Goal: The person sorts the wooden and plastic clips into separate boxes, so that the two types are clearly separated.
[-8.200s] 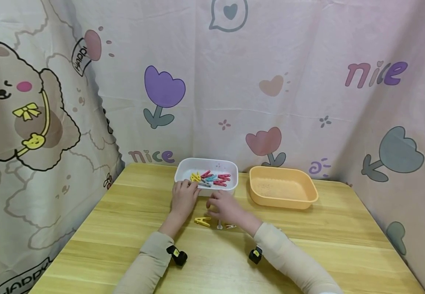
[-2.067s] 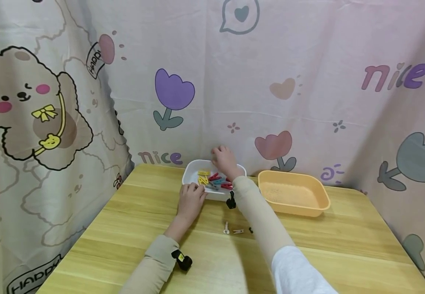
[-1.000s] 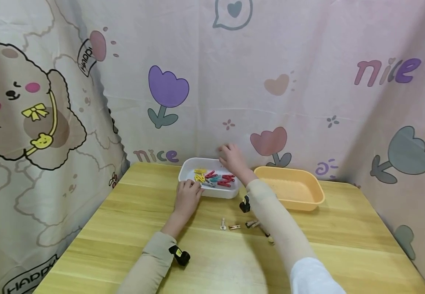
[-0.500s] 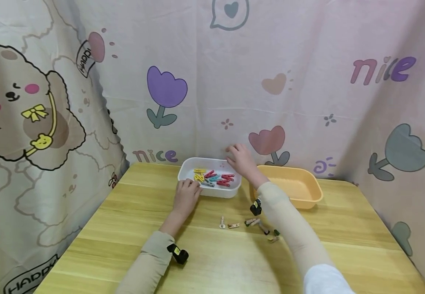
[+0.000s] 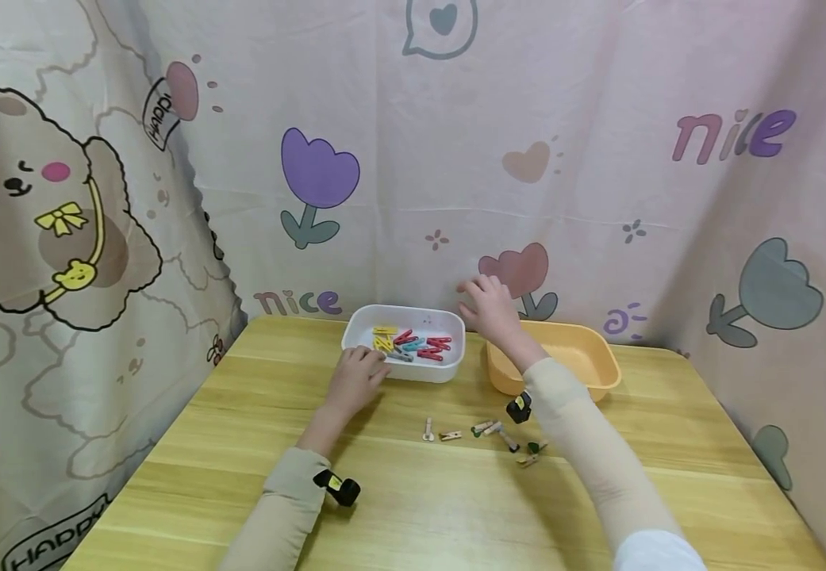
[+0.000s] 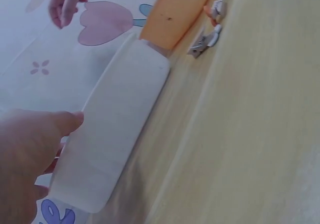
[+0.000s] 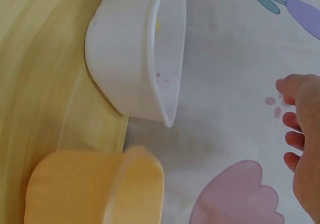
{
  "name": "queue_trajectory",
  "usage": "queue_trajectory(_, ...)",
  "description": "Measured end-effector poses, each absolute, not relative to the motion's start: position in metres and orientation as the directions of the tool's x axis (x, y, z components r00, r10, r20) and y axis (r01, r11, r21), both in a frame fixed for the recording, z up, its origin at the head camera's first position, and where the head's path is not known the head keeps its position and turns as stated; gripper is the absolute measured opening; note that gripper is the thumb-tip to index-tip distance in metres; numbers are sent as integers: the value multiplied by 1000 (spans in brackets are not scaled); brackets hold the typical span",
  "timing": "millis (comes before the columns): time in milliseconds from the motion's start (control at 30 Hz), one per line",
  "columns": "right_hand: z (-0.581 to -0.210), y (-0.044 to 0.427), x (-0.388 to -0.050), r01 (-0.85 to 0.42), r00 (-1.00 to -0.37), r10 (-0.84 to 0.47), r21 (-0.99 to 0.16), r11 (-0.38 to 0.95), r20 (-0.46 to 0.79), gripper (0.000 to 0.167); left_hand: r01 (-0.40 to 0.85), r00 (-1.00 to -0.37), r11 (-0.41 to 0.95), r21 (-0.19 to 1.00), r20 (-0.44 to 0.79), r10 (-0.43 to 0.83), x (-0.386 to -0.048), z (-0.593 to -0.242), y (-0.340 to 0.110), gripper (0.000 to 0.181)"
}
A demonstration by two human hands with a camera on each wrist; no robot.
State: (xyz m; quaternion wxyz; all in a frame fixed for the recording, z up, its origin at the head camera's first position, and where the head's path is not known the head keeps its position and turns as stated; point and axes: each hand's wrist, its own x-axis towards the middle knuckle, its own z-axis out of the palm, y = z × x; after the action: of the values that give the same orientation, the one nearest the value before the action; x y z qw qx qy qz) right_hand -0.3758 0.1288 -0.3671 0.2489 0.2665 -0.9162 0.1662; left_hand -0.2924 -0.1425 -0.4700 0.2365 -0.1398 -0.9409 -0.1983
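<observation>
In the head view, a white plastic tub (image 5: 404, 373) stands at the back of the table, with yellow clothespins (image 5: 384, 342), red clothespins (image 5: 439, 344), a blue clothespin (image 5: 413, 345) and a grey clothespin (image 5: 401, 356) inside. At its front left corner is my left hand (image 5: 352, 382), fingers loosely bent beside the rim; the left wrist view shows the thumb (image 6: 70, 121) at the rim. My right hand (image 5: 491, 309) is in the air behind the gap between the tubs, fingers relaxed, holding nothing visible. Several small wooden clothespins (image 5: 451, 435) lie on the table.
A yellow-orange tub (image 5: 584, 357) stands right of the white one, partly covered by my right forearm. The wooden table (image 5: 413, 507) ends at a patterned cloth (image 5: 413, 262) hanging behind it. Each wrist carries a small black camera (image 5: 341, 487).
My right hand has moved right, from above the white tub to beside it. My left hand has eased slightly left and toward me. Earlier, a yellow clothespin on the table went into the white tub.
</observation>
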Motion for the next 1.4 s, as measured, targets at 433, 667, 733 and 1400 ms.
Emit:
queue_trajectory(433, -367, 169, -358, -586, -663, -377, -136, 799, 647, 26, 392, -844, 851, 350, 505, 182, -286, -467, -144, 30)
queue_trajectory(667, -377, 192, -349, -564, -669, -338, -156, 811, 662, 25, 412, -827, 852, 322, 525, 201, -279, -465, -141, 30)
queue_trajectory(733, -380, 199, -346, -566, -662, -333, -157, 809, 672, 24, 417, -824, 854, 311, 526, 211, -277, -464, -140, 30)
queue_trajectory(1400, -426, 253, -317, -471, -645, -189, -191, 861, 740, 28, 521, -782, 842, 138, 473, 406, -255, -456, -128, 34)
